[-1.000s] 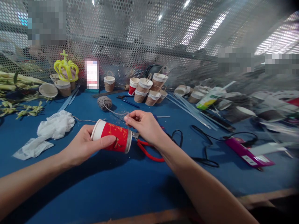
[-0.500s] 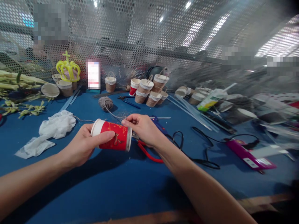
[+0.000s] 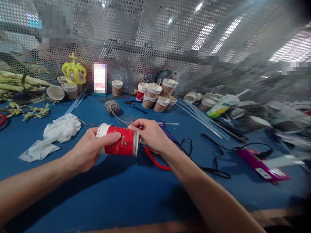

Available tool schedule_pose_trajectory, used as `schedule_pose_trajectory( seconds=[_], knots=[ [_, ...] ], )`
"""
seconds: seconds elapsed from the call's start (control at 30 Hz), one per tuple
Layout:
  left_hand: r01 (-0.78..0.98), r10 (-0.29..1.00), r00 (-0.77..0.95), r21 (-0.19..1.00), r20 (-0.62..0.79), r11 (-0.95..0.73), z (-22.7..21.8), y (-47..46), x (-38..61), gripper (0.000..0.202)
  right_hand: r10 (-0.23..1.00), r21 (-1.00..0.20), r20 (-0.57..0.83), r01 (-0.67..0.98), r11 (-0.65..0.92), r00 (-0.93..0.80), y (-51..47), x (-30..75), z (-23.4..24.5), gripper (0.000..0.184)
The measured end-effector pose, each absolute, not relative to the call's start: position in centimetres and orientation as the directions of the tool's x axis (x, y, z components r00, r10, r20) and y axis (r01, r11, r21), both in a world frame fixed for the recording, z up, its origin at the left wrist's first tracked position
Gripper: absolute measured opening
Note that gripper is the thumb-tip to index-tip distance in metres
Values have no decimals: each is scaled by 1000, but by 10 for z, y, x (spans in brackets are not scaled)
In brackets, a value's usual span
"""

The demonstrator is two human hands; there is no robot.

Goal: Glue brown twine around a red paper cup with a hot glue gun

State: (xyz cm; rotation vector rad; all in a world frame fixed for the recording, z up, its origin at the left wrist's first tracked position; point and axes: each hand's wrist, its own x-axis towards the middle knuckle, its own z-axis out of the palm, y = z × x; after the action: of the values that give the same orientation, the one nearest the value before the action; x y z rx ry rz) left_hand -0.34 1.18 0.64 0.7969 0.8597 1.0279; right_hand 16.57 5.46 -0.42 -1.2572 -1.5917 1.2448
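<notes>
My left hand (image 3: 87,150) is wrapped round a red paper cup (image 3: 119,141) held on its side, base pointing right. My right hand (image 3: 150,133) is closed at the cup's base, pinching a thin brown twine (image 3: 119,119) against it. The twine runs back to a ball of twine (image 3: 110,106) lying on the blue table (image 3: 116,194). Just under my right hand lie red-handled scissors (image 3: 154,158) and a blue glue gun (image 3: 166,129).
Twine-wrapped cups (image 3: 157,94) stand in a cluster at the back, before a perforated metal screen (image 3: 145,38). A yellow crown (image 3: 74,69) and green stalks (image 3: 17,84) are at the back left, crumpled white plastic (image 3: 59,129) at the left, black cables (image 3: 209,161) and a magenta tool (image 3: 259,165) at the right.
The cup has turned a little in my left hand, and my right hand has drawn slightly closer to its base. The view has shifted a bit.
</notes>
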Motion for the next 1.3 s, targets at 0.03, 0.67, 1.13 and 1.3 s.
schedule_pose_trajectory(
  seconds=[0.03, 0.67, 1.13, 1.3],
  knots=[
    [-385, 936, 269, 865, -228, 321, 7, 12, -3, 9, 971, -971, -23, 237, 35, -239, 54, 165, -4, 17],
    [-426, 923, 315, 836, -223, 347, 3, 11, -3, 11, 975, -970, -57, 242, -4, -213, 54, 164, -3, 18],
    [-3, 974, 178, 990, 143, -144, -3, 10, -9, 11, 925, -984, -137, 153, -87, -355, 37, 180, 29, 27],
    [-71, 945, 324, 997, 36, -14, -3, 16, -10, 12, 937, -989, -109, 130, -69, -332, 31, 176, 27, 18]
  ],
)
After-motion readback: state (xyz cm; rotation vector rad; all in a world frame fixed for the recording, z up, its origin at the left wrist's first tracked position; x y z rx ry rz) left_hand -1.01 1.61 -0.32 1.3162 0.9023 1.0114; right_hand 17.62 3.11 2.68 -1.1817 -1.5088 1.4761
